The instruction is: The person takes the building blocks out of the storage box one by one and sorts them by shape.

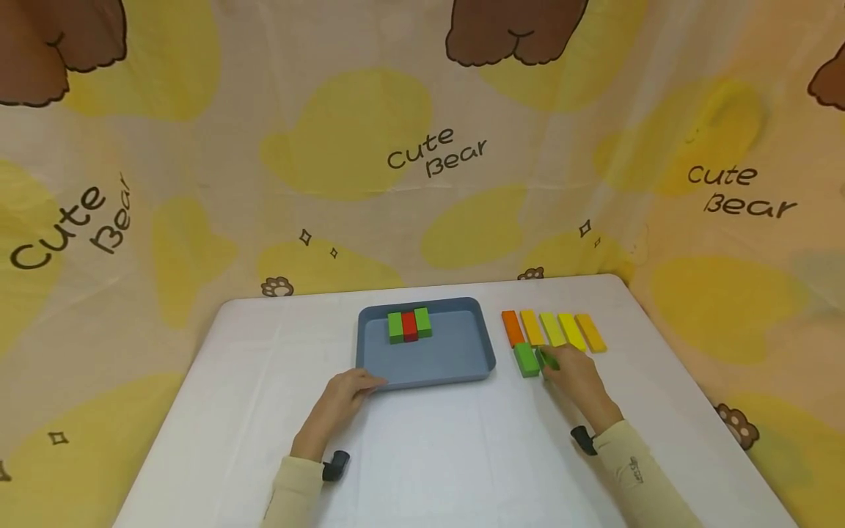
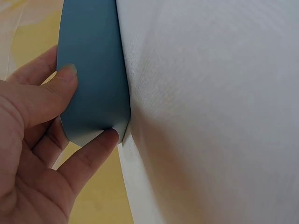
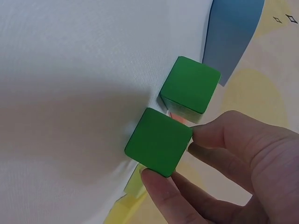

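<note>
A blue-grey tray (image 1: 462, 359) sits on the white table and holds two green blocks with a red block (image 1: 410, 325) between them at its far side. My left hand (image 1: 346, 392) grips the tray's near left corner (image 2: 93, 84), thumb on top and a finger beneath. To the right of the tray lie two green blocks. My right hand (image 1: 573, 370) pinches the nearer green block (image 3: 159, 141) between thumb and fingers. The other green block (image 1: 526, 359) lies just left of it, shown also in the right wrist view as the green block (image 3: 190, 85) beside the held one.
Behind the green blocks runs a row of flat blocks from orange (image 1: 511, 327) through yellows to an amber one (image 1: 590, 332). A bear-print cloth hangs behind and beside the table. The table's right edge (image 1: 686, 381) is close to the block row.
</note>
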Tool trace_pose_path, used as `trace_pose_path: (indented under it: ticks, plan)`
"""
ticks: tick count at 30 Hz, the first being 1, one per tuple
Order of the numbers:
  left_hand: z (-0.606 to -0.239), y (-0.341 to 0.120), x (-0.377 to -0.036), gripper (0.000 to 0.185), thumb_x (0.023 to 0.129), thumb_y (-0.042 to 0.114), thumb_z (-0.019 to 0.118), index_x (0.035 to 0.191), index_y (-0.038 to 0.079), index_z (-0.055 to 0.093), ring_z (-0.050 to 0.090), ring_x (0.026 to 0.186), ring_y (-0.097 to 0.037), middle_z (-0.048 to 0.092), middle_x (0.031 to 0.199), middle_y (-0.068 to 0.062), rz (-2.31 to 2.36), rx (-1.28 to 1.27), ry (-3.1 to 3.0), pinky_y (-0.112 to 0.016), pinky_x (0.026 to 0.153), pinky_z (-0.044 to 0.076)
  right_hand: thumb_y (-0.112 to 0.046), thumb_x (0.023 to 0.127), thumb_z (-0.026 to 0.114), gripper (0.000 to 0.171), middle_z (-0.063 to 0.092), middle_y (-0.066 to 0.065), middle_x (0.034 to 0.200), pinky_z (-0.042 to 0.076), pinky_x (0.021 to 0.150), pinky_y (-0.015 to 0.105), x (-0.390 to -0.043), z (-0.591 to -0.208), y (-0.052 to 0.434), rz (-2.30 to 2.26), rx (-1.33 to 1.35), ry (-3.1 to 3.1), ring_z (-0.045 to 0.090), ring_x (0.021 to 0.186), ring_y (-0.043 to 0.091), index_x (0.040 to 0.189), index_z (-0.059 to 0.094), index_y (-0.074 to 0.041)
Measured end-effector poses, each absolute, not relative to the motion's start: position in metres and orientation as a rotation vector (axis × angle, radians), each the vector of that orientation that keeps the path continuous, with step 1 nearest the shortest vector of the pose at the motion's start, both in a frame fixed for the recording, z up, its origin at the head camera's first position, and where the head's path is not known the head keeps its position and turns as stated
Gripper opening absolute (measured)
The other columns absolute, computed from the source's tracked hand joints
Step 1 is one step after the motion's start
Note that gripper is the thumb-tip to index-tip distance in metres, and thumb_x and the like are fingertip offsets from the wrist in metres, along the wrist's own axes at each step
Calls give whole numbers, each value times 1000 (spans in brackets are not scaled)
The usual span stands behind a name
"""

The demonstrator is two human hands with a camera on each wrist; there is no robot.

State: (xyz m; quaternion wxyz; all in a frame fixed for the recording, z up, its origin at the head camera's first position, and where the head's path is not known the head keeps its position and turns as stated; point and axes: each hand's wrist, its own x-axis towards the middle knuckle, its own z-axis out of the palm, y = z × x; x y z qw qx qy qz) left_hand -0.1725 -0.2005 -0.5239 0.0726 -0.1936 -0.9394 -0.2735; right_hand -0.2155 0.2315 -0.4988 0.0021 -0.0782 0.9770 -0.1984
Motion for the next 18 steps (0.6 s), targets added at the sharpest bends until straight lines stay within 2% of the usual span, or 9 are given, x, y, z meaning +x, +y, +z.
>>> trace_pose_path:
  ticks: [10,14,18]
  plan:
    - [-524,-201,-171,24,88,2,69,103,18,79,68,88,-15,72,91,3,-812,-599,-2790,-30,81,59,-7,84,70,45,62,29,119,56,80,47,-217,-499,230,-632,-189,3035,60,98,32,127,61,4]
    - [-524,-201,-171,23,88,3,69,103,18,79,68,88,-14,72,91,3,-825,-586,-2787,-30,80,59,-9,84,69,46,60,30,123,55,84,53,-218,-494,227,-610,-177,3036,61,105,38,128,61,2]
    - [-523,-202,-170,23,89,4,68,104,18,78,68,87,-14,72,91,2,-830,-602,-2785,-30,79,59,-12,86,69,44,59,29,127,56,82,56,-221,-487,224,-567,-163,3092,59,113,44,128,62,-2]
